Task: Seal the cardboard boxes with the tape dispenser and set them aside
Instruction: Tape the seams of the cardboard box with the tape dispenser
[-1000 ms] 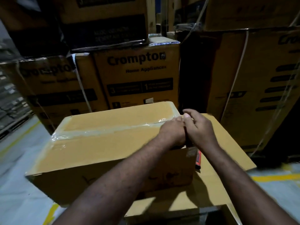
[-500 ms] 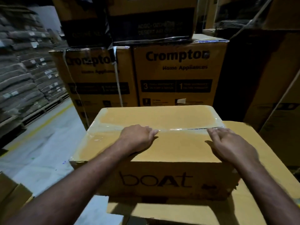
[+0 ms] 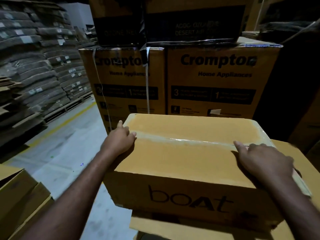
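Left hand (image 3: 119, 141) slid outward; right hand (image 3: 265, 160) seemingly presses box (image 3: 181, 158) top.

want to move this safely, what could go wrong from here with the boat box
1. The boat box overhangs the left edge of the lower carton, so a leftward push could tip it toward the floor.
2. The left hand and right hand rest on its top, not beneath; a lift from there may slip.
3. The tape looks creased along the seam and might peel.
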Tool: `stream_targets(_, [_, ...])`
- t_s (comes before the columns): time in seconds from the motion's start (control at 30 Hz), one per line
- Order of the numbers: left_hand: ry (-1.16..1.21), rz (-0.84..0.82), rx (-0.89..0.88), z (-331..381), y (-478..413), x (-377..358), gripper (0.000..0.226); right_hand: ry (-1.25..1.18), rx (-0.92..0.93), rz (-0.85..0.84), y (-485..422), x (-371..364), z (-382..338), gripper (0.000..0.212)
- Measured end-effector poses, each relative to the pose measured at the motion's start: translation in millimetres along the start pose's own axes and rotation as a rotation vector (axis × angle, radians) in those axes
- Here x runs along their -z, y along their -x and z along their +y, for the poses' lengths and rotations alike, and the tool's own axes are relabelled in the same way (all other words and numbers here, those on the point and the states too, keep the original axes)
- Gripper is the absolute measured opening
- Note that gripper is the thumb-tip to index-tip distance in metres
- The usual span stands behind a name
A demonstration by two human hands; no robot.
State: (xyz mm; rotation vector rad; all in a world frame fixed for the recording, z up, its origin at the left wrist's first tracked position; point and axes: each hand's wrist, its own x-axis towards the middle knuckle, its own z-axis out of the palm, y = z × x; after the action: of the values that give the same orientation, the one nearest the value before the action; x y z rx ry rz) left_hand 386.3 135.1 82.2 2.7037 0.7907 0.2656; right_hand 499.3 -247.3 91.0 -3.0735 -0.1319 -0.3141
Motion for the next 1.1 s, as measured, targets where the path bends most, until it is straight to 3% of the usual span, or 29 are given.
stream_targets(0.07, [0.023, 0.030, 0.033, -2, -9, -2, 0.041, 0.016, 0.071, -0.014, 2, 7, -46, 0.077])
stream_targets(0.3, [0.102, 0.085, 0.068, -9, -13, 0, 0.025, -0.151, 0.658, -0.156, 52, 14, -235, 0.050])
stream_targets(0.43, [0.166, 0.075, 0.098, -26, -11, 4, 0.027, -0.293, 0.750, -0.247, 56, 5, -262, 0.052])
stream_targets(0.57, [0.383, -0.031, 0.116, -34, -13, 9, 0.048, -0.333, 0.660, -0.372, 26, 16, -204, 0.038])
stream_targets(0.63, [0.438, -0.117, 0.109, -34, -15, 11, 0.051, -0.237, 0.612, -0.401, 11, 24, -158, 0.040])
stream_targets(0.77, [0.496, -0.241, 0.092, -42, -6, 16, 0.053, -0.091, 0.281, -0.344, -14, 24, -45, 0.048])
stream_targets(0.9, [0.341, 0.008, 0.227, -45, 28, 19, 0.052, -0.224, -0.025, -0.252, -16, 15, 53, 0.050])
stream_targets(1.0, [0.569, 0.138, 0.328, -37, 66, 2, 0.033, -0.461, -0.103, -0.275, -4, 7, 74, 0.070])
stream_targets(1.1, [0.514, 0.275, 0.389, -25, 81, -16, 0.047, -0.616, -0.139, -0.229, -3, 8, 71, 0.070])
